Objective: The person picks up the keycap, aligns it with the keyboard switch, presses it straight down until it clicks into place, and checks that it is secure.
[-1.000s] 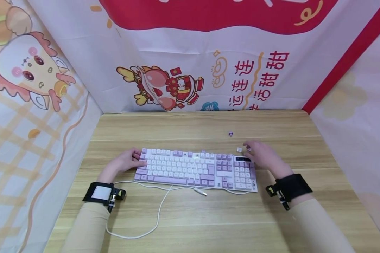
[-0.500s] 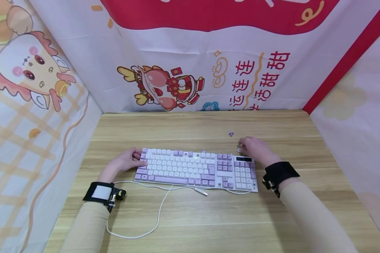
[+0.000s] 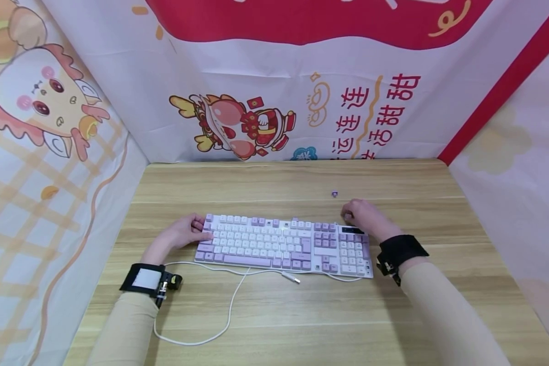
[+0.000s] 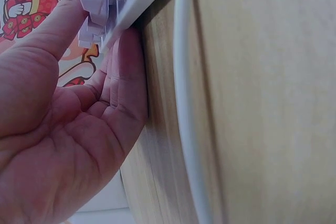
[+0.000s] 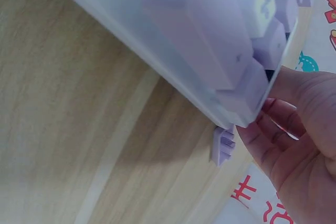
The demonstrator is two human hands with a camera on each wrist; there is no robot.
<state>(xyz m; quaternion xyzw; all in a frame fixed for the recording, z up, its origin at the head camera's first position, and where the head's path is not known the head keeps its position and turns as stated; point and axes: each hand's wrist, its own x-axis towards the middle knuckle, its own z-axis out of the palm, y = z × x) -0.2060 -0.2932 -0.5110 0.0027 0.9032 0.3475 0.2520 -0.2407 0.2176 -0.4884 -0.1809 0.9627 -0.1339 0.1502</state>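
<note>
The white and purple keyboard (image 3: 256, 243) lies across the table. My left hand (image 3: 185, 232) holds its left end, the thumb on the edge keys and the other fingers low against the side, as the left wrist view shows. Behind the keyboard's right end, my right hand (image 3: 361, 214) has its fingers curled down around the spot of a small white keycap, which the hand covers. Its fingertips are hidden behind the keyboard in the right wrist view. There, a purple keycap (image 5: 224, 146) rests on the table beside the keyboard's corner.
A small purple piece (image 3: 334, 193) lies farther back on the table (image 3: 238, 188). The white cable (image 3: 229, 315) loops in front of the keyboard, with its USB plug (image 3: 290, 277) near the middle. Several key positions show no cap. Printed cloth walls (image 3: 256, 71) stand behind and at both sides.
My right hand has moved left from the keyboard's rear right corner to the white keycap, and its fingers have closed over it. The left hand and keyboard have stayed in place.
</note>
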